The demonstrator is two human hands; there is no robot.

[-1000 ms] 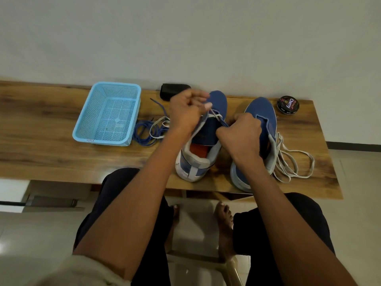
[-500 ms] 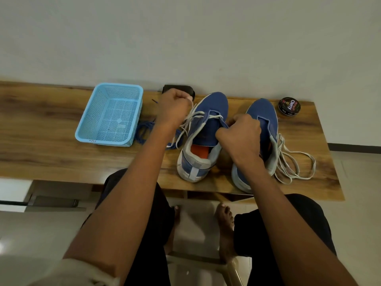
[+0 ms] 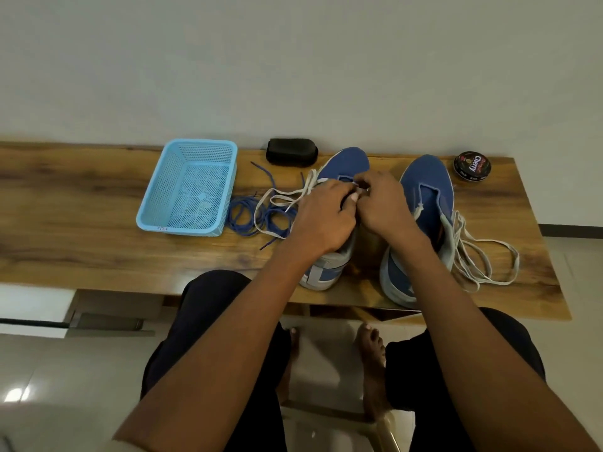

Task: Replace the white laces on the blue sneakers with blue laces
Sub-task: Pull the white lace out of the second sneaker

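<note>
Two blue sneakers stand on the wooden table, toes toward the wall. Both my hands meet over the throat of the left sneaker. My left hand and my right hand have their fingers curled, pinching the white lace at the front eyelets. The loose part of that lace trails off to the left, across a coil of blue laces. The right sneaker has its white lace hanging loose in loops on its right side.
A light blue mesh basket sits left of the blue laces. A black brush or sponge lies by the wall, and a round polish tin sits at the back right. My knees and bare feet are below the table's front edge.
My left hand came back from the left, where it had pulled the white lace out sideways, to the sneaker's front eyelets. My right hand moved forward from the shoe's side to meet it.
</note>
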